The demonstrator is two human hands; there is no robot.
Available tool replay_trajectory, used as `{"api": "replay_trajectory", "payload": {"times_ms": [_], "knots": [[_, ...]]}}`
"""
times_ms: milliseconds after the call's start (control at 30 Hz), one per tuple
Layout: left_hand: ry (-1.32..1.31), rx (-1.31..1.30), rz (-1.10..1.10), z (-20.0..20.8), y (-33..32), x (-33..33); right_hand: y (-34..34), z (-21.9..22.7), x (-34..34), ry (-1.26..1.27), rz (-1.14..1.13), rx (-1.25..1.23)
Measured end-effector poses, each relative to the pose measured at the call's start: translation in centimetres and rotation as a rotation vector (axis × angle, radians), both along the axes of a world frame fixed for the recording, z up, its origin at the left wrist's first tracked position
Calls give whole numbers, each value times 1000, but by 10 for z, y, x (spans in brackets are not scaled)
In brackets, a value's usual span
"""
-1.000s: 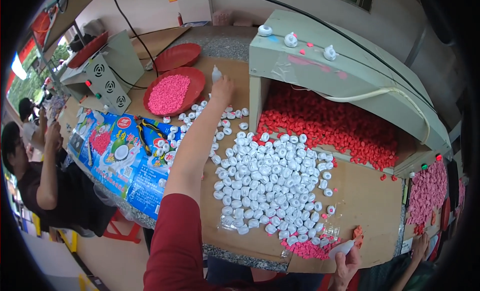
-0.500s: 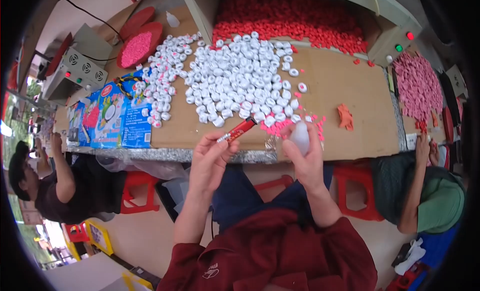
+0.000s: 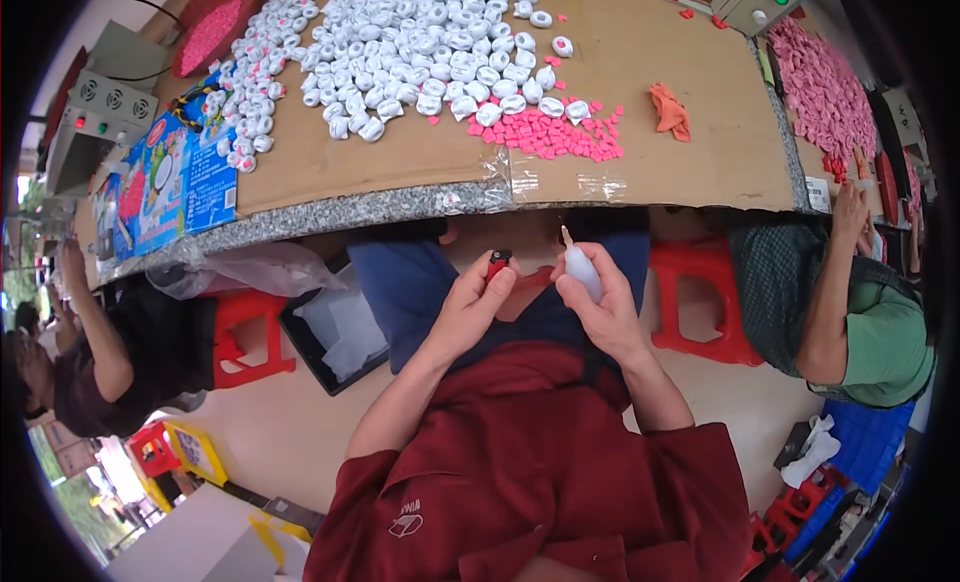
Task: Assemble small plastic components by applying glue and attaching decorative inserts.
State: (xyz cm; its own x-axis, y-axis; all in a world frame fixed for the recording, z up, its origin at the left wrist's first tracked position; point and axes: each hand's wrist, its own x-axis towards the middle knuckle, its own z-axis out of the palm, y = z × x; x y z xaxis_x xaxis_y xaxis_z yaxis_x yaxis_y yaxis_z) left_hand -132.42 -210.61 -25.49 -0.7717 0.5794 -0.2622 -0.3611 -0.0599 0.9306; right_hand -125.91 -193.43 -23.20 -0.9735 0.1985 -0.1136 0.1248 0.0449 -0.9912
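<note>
Beyond the table's near edge, over my lap, my left hand point(image 3: 468, 307) is closed round a red lighter point(image 3: 497, 265) with a dark top. My right hand point(image 3: 610, 310) grips a whitish squeeze bottle point(image 3: 582, 270), its thin nozzle pointing up and away from me. The two hands are apart, and neither touches the table. On the table ahead lies a heap of small white rounded pieces point(image 3: 420, 57), with a patch of small pink pieces point(image 3: 545, 134) at its near side.
An orange crumpled piece point(image 3: 670, 112) lies on the cardboard-covered table point(image 3: 720, 152). A blue printed sheet point(image 3: 175, 187) and a bowl of pink bits point(image 3: 215, 32) are at left. Pink pieces point(image 3: 820, 87) pile up at right. People sit on both sides, near red stools point(image 3: 700, 302).
My hands, with lighter and bottle, have come back from the table's edge to over my lap. The view has tilted down, so the table sits higher in it. The bottle's nozzle now shows.
</note>
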Motion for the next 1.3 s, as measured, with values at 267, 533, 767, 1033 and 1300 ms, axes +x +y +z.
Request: {"api": "replay_trajectory", "payload": {"times_ms": [267,533,767,1033,1300], "knots": [[-43,-271,20,-13,10,9,-2,-40,16,-92,36,132],[-391,-97,-60,-5,12,6,-1,-49,13,-77,100,135],[-466,-38,-98,-8,11,7,-1,-51,14,-55,128,177],[-486,-34,-100,-5,15,6,-1,-52,13,-35,104,158],[-492,-28,-110,-2,16,4,-2,-49,10,-18,94,126]]}}
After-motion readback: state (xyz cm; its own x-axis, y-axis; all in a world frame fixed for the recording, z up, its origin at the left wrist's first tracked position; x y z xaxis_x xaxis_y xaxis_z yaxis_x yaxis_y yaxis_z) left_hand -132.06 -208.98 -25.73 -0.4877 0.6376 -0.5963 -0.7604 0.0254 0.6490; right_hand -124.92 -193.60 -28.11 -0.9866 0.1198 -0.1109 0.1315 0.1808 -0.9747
